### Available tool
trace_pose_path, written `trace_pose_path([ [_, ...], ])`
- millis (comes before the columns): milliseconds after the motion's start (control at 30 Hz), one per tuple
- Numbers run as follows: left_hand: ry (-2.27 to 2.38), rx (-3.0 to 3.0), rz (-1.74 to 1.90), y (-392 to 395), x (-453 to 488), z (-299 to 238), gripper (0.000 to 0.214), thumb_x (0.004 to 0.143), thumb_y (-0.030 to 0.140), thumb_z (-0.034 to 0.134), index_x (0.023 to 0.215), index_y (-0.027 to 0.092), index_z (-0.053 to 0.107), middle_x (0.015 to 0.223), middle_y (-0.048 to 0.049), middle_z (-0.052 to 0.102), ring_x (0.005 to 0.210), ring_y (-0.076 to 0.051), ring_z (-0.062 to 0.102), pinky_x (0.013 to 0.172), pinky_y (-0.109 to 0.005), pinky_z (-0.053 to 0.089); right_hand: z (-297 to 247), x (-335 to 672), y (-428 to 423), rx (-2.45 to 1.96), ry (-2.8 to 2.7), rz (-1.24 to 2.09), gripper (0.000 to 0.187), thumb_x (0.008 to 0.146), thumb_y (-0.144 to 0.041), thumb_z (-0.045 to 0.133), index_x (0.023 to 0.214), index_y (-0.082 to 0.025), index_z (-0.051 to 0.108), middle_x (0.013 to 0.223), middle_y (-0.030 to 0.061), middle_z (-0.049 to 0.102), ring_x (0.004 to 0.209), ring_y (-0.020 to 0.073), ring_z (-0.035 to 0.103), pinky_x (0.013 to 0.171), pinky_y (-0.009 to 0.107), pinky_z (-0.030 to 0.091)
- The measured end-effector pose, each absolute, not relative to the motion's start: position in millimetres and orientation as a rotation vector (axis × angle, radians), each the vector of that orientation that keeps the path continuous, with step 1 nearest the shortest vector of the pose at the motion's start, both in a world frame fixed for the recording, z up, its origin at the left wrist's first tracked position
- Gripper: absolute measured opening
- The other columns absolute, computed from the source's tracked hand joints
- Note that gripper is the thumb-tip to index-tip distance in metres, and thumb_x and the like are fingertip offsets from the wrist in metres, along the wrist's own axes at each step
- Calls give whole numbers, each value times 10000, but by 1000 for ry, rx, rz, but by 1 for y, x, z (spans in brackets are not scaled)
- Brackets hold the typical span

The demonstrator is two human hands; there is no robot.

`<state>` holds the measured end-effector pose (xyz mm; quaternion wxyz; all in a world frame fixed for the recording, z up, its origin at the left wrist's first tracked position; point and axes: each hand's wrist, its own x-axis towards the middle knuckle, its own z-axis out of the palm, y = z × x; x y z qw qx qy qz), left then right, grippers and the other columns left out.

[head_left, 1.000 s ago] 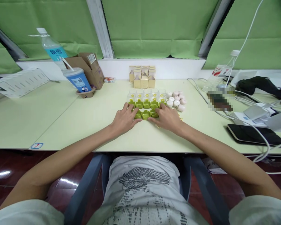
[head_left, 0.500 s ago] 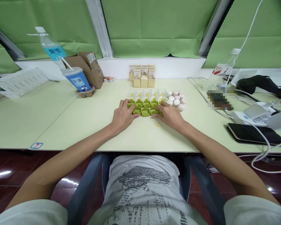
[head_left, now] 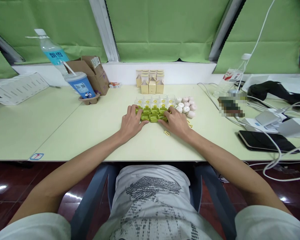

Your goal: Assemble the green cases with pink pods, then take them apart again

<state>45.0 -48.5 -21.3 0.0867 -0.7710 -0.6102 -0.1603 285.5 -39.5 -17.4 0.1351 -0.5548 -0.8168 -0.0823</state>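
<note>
Small green square containers (head_left: 154, 117) stand close together in two rows in front of me. My left hand (head_left: 130, 122) is closed round their left end, fingers behind and thumb in front. At the right end my right hand (head_left: 178, 122) grips in the same way and hides some of them. Just behind stand clear cups (head_left: 155, 100) with yellow face prints. White and pale pink round pieces (head_left: 186, 109) sit in a group beyond my right hand. A yellow loop (head_left: 167, 133) lies nearer me, and more yellow pieces (head_left: 190, 124) show beside my right wrist.
Cream cartons (head_left: 152, 87) stand against the wall. On the left are a blue cup (head_left: 81, 86) in a cardboard holder, a tilted bottle (head_left: 55, 55) and a brown box (head_left: 100, 78). A black phone (head_left: 267, 141), white cables and another bottle (head_left: 230, 80) occupy the right side.
My right hand has moved slightly left along with the right end of the green containers, uncovering yellow pieces by my wrist. The whole view has shifted a little.
</note>
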Motion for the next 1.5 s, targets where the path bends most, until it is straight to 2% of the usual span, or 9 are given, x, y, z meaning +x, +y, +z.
trace_pose_path([
  [200,-1820,-2316,-687,-42,33,-34,691,1011,579,793,1543,223,532,1603,-255,480,1528,-455,476,942,-543,688,-3,316,-32,-1635,-2225,-193,523,1142,-572,518,1328,-148,762,1362,231,703,1109,367,675,787,415,468],
  [400,-1927,-2370,-1072,-29,12,-46,902,843,415,980,1564,219,474,1582,-200,415,1536,-402,513,1287,-607,529,-3,323,-32,-1741,-2283,13,764,1002,-649,769,1552,-144,606,1451,248,625,1040,353,700,768,396,506],
  [633,-2086,-2409,-1207,-27,5,-39,932,792,288,1000,1581,188,514,1569,-192,572,1262,-307,721,1099,-495,651,-10,315,-29,-1726,-2239,55,619,1006,-487,829,1440,-71,681,1419,270,638,1106,369,693,907,434,548],
  [767,-2144,-2434,-1202,-25,6,-38,968,787,300,1003,1607,163,506,1503,-200,686,1172,-289,741,1033,-471,661,-8,319,-28,-1706,-2242,61,547,996,-419,849,1393,-69,712,1407,270,643,1059,341,689,873,411,535],
  [933,-2058,-2446,-1317,-23,6,-39,839,871,420,915,1567,170,517,1624,-224,612,1323,-311,698,975,-422,655,-4,313,-57,-1517,-2347,-149,435,1149,-457,597,1381,-118,740,1419,245,668,1173,357,665,769,389,479],
  [1033,-1996,-2416,-1387,-23,4,-39,710,981,515,780,1550,195,500,1617,-217,586,1373,-311,670,940,-408,647,-11,308,-76,-1221,-2589,-211,313,1159,-355,561,1185,-174,815,1290,183,734,1184,334,637,860,402,481],
  [1133,-2000,-2387,-1426,-22,4,-38,622,1049,564,678,1526,209,493,1571,-208,587,1358,-294,665,948,-403,634,-23,315,-83,-1272,-2632,-320,329,1129,-204,509,1085,-153,832,1204,193,759,1190,351,608,959,447,472],
  [1367,-2028,-2396,-1409,-22,7,-39,512,1095,530,593,1479,208,487,1509,-189,584,1321,-275,657,972,-401,608,-45,365,-81,-1636,-2279,-446,447,1148,-379,457,1305,-169,819,1451,250,682,1287,432,530,904,501,531],
  [1500,-2035,-2385,-1409,-23,7,-38,484,1096,527,589,1460,225,487,1500,-179,583,1315,-271,653,978,-406,607,-48,368,-75,-1616,-2300,-382,506,1120,-320,427,1484,-138,727,1442,247,692,1257,405,552,956,516,554],
])
